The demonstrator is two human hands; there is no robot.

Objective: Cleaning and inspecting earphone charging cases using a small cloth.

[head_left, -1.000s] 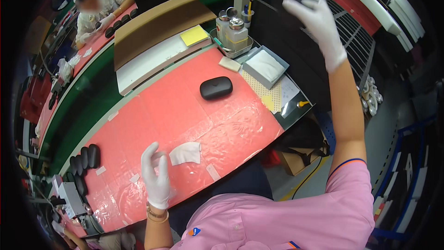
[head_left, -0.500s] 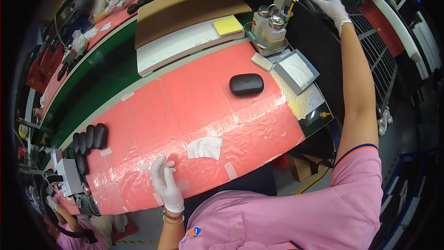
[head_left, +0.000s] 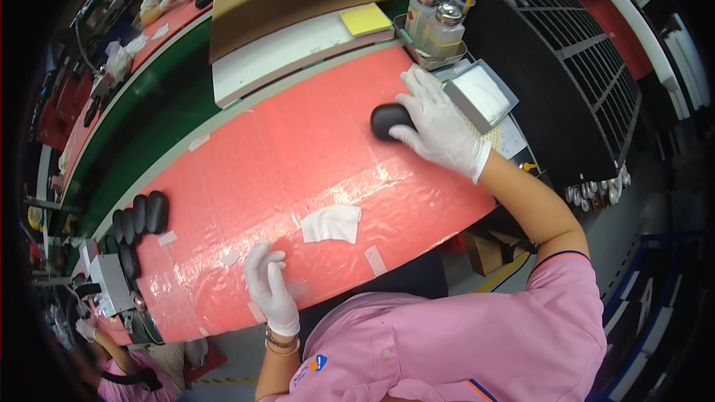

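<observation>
My right hand, in a white glove, is on a black rounded case at the right of the pink table mat. Thumb and fingers grip the case's right side and cover part of it. Near the mat's front edge, my gloved left hand is open, fingers loosely bent and nothing in them. A white cloth lies flat to the right of that hand. Several similar black cases lie side by side at the mat's left end.
A grey box of white wipes and a tray with dispenser bottles stand at the back right. A black rack is beyond them. A white board with a yellow pad lies along the back. Co-workers sit far left and lower left.
My right hand has come back from the black rack at the far right and taken hold of the black case. My left hand has hardly moved.
</observation>
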